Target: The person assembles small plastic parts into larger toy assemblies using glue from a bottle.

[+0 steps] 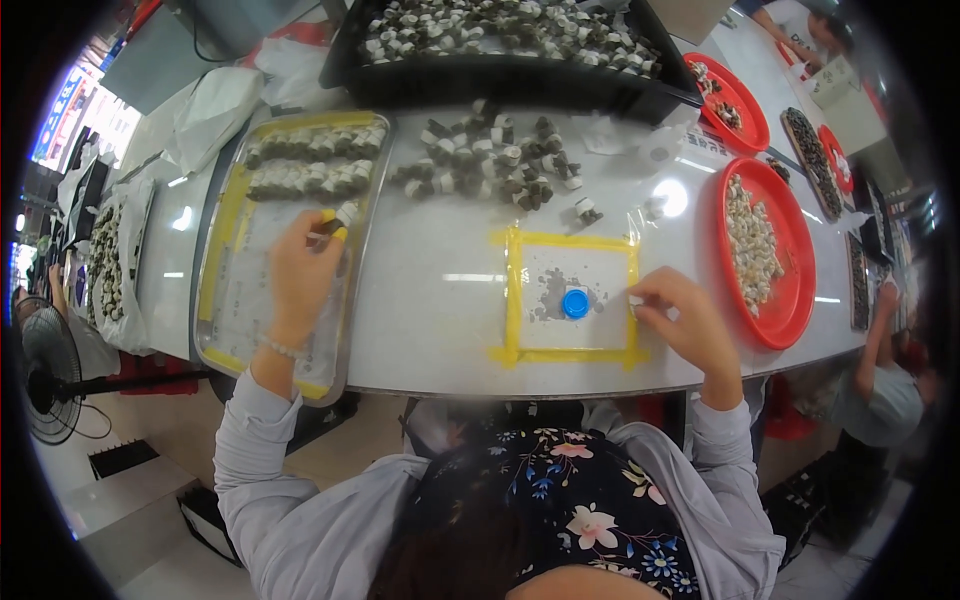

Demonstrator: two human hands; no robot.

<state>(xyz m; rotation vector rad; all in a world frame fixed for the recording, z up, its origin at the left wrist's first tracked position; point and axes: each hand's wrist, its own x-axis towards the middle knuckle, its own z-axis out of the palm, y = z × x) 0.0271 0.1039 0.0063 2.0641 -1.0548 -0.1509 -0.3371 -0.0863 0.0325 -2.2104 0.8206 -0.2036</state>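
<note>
My left hand [302, 272], with yellow coverings on its fingertips, pinches a small white-and-dark piece [346, 213] over a metal-rimmed tray [203, 300]. Rows of similar white-and-dark pieces [310, 180] lie along the tray's far end. My right hand [692, 315] is closed in a pinch on a small whitish piece [635, 299], at the right edge of a yellow tape square [513, 300]. Inside that square, a small round blue cap [575, 304] sits among grey wet-looking smudges. A loose heap of white-and-dark pieces [490, 155] lies beyond, between the tray and the square.
A large black bin [510, 90] full of white-and-dark pieces stands at the back. To the right, a red round tray [797, 255] holds small whitish pieces, with another red tray [752, 115] behind it. A fan [45, 370] stands at left; other people work at right.
</note>
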